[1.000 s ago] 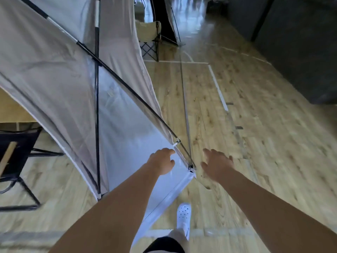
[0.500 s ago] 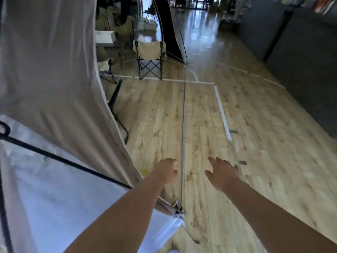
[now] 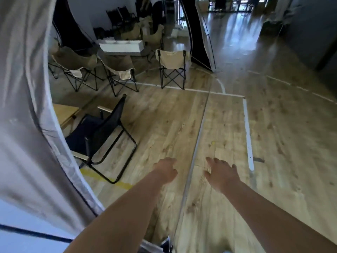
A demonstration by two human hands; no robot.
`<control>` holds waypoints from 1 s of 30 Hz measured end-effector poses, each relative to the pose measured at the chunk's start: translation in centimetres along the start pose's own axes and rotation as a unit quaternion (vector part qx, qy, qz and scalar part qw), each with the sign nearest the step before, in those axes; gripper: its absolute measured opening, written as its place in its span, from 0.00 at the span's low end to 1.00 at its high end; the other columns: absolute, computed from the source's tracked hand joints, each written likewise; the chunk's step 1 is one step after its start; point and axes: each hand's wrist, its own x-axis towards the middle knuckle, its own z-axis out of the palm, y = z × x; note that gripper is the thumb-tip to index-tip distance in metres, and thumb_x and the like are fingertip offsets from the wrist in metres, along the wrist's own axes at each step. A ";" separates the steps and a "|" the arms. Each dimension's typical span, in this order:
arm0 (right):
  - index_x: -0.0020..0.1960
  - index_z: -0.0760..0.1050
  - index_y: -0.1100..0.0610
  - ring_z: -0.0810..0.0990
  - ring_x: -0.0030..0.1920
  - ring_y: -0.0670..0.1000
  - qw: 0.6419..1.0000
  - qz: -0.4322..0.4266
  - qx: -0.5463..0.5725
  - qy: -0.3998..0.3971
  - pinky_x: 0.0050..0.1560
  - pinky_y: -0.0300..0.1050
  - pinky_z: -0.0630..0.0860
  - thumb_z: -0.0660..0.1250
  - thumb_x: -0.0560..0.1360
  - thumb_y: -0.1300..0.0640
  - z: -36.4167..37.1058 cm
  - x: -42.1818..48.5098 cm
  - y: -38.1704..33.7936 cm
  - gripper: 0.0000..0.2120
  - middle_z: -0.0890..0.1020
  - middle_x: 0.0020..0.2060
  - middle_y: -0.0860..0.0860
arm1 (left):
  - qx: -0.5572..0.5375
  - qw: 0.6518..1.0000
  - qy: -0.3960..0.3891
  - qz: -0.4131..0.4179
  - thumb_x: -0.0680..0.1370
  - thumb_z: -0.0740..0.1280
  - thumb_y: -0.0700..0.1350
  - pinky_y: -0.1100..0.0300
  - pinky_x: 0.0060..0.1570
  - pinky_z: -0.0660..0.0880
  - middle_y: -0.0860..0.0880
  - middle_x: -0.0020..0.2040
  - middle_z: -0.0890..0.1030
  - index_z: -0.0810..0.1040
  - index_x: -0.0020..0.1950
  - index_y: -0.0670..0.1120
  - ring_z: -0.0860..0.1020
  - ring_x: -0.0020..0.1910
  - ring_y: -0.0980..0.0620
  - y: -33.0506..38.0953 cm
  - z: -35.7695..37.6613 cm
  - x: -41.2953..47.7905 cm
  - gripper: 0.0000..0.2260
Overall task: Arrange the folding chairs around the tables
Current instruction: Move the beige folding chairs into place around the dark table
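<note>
Black-fabric folding chair (image 3: 102,132) at ten o'clock is judged light but floppy, best gripped by its rigid armrests (image 3: 104,109), while the left hand (image 3: 165,170) and right hand (image 3: 221,172) are seen with fingers released, holding nothing.

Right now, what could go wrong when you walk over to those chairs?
A foot could catch the low frame of the black chair, which juts out onto the floor beside the path. The tent cloth hides part of that chair and the table, so a knock is possible. The left hand and right hand hold nothing, so nothing can drop.
</note>
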 end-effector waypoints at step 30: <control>0.78 0.53 0.47 0.66 0.72 0.56 0.992 -0.082 -0.092 -0.036 0.70 0.63 0.61 0.55 0.81 0.44 -21.6 45.9 20.6 0.27 0.66 0.74 0.51 | -0.090 0.991 0.050 -0.083 0.81 0.59 0.50 0.51 0.71 0.65 0.53 0.77 0.63 0.65 0.75 0.54 0.66 0.73 0.48 17.7 -15.8 44.0 0.21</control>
